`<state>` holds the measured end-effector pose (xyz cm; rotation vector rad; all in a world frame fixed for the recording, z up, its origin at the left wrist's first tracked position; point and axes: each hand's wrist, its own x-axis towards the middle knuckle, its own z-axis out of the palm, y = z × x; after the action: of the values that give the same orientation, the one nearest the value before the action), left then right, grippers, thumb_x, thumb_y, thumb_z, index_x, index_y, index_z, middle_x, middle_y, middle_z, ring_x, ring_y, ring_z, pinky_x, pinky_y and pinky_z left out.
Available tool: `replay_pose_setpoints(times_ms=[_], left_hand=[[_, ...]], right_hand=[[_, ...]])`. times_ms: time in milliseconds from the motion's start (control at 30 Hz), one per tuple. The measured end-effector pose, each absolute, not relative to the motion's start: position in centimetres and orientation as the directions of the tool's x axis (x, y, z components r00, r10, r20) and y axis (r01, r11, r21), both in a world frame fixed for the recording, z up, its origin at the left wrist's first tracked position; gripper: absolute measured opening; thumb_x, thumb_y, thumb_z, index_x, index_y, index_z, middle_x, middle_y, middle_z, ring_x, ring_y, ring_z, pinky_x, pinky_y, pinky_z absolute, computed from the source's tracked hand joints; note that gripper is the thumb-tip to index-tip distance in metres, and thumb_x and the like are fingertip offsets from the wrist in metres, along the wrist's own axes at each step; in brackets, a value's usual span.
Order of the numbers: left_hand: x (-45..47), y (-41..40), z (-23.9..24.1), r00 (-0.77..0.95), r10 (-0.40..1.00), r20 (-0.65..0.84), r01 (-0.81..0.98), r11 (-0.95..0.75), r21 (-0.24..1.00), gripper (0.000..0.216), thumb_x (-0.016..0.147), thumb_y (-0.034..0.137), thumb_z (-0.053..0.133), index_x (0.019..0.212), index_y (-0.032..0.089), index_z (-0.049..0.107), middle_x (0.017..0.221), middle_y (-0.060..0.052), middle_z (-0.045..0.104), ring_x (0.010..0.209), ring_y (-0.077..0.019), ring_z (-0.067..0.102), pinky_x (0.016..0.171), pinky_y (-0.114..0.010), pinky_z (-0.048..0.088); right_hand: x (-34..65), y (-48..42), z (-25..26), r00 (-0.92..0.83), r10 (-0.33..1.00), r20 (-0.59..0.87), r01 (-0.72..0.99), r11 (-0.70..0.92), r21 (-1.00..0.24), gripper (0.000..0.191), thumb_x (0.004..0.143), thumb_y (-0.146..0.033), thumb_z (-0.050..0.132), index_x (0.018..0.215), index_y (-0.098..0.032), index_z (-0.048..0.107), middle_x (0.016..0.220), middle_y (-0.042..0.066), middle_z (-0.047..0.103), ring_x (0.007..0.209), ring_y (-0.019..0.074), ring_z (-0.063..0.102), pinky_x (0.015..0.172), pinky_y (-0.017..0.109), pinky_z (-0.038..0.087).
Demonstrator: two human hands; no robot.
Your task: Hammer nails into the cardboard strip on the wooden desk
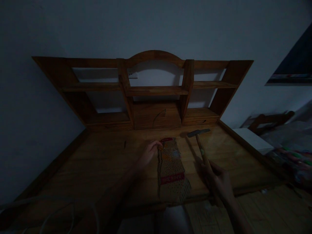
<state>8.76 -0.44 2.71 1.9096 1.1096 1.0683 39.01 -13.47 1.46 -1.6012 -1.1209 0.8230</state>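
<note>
The room is dim. A strip of brown cardboard [172, 170] with red bands and many small holes lies on the wooden desk [97, 162]. My left hand [148, 152] rests at the strip's far left edge with fingertips pinched together; what they pinch is too small to make out. My right hand [219, 182] is wrapped round the wooden handle of a hammer [200, 143]. The hammer's metal head is raised just right of the strip's far end.
A wooden hutch with open shelves [156, 91] stands at the back of the desk against a pale wall. A white block [253, 139] and colourful clutter [292, 156] lie to the right. Cords [60, 211] loop at the near left.
</note>
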Motion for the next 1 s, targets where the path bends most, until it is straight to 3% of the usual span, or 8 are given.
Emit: replay_pose_setpoints(times_ms=[67, 200, 333, 567, 767, 1000], left_hand=[[8.9, -0.5, 2.5, 0.3, 0.891, 0.341, 0.394, -0.442, 0.806, 0.025, 0.089, 0.018, 0.042, 0.092, 0.019, 0.067, 0.093, -0.003, 0.064, 0.091, -0.0168, 0.058, 0.082, -0.028, 0.043], [9.3, -0.4, 1.7, 0.317, 0.872, 0.373, 0.484, -0.487, 0.727, 0.01, 0.083, 0.024, 0.062, 0.09, 0.02, 0.068, 0.074, 0.001, 0.055, 0.068, -0.0127, 0.053, 0.063, -0.023, 0.041], [9.7, -0.4, 1.6, 0.348, 0.845, 0.405, 0.526, -0.534, 0.662, 0.01, 0.084, 0.029, 0.066, 0.089, 0.021, 0.068, 0.075, 0.002, 0.055, 0.067, -0.0115, 0.052, 0.061, -0.022, 0.039], [9.9, 0.2, 1.5, 0.332, 0.833, 0.443, 0.517, -0.554, 0.653, 0.012, 0.087, 0.03, 0.063, 0.083, 0.02, 0.069, 0.08, 0.0, 0.06, 0.07, -0.0113, 0.055, 0.063, -0.022, 0.039], [10.2, 0.8, 1.5, 0.29, 0.858, 0.424, 0.507, -0.514, 0.692, 0.014, 0.084, 0.031, 0.067, 0.077, 0.019, 0.069, 0.074, 0.001, 0.06, 0.065, -0.0108, 0.054, 0.059, -0.021, 0.038], [10.7, 0.3, 1.5, 0.299, 0.852, 0.429, 0.523, -0.523, 0.673, 0.016, 0.084, 0.032, 0.066, 0.077, 0.019, 0.071, 0.074, 0.0, 0.063, 0.063, -0.0109, 0.054, 0.058, -0.022, 0.038]], right_hand=[[38.9, -13.5, 1.6, 0.341, 0.94, -0.003, 0.269, -0.101, -0.958, 0.056, 0.082, -0.049, 0.064, 0.122, -0.01, 0.066, 0.076, 0.008, 0.073, 0.07, 0.0253, 0.067, 0.048, 0.024, 0.046], [38.8, -13.5, 1.8, 0.344, 0.939, 0.018, 0.273, -0.081, -0.959, 0.053, 0.081, -0.049, 0.064, 0.116, -0.011, 0.069, 0.089, 0.011, 0.075, 0.086, 0.0297, 0.068, 0.059, 0.028, 0.052], [38.8, -13.4, 1.8, 0.365, 0.931, 0.006, 0.291, -0.108, -0.951, 0.054, 0.08, -0.051, 0.063, 0.115, -0.01, 0.07, 0.094, 0.012, 0.075, 0.09, 0.0321, 0.069, 0.062, 0.03, 0.053], [39.1, -13.3, 1.1, 0.357, 0.934, 0.002, 0.271, -0.101, -0.957, 0.054, 0.08, -0.051, 0.065, 0.118, -0.013, 0.069, 0.092, 0.009, 0.075, 0.084, 0.0282, 0.068, 0.058, 0.026, 0.051], [38.7, -13.6, 2.4, 0.343, 0.938, -0.048, 0.236, -0.136, -0.962, 0.06, 0.079, -0.052, 0.064, 0.119, -0.008, 0.067, 0.075, 0.008, 0.072, 0.062, 0.0218, 0.065, 0.044, 0.023, 0.042], [38.8, -13.5, 2.4, 0.343, 0.938, -0.056, 0.255, -0.15, -0.955, 0.059, 0.078, -0.054, 0.065, 0.117, -0.01, 0.069, 0.071, 0.006, 0.071, 0.062, 0.0219, 0.064, 0.045, 0.022, 0.042]])
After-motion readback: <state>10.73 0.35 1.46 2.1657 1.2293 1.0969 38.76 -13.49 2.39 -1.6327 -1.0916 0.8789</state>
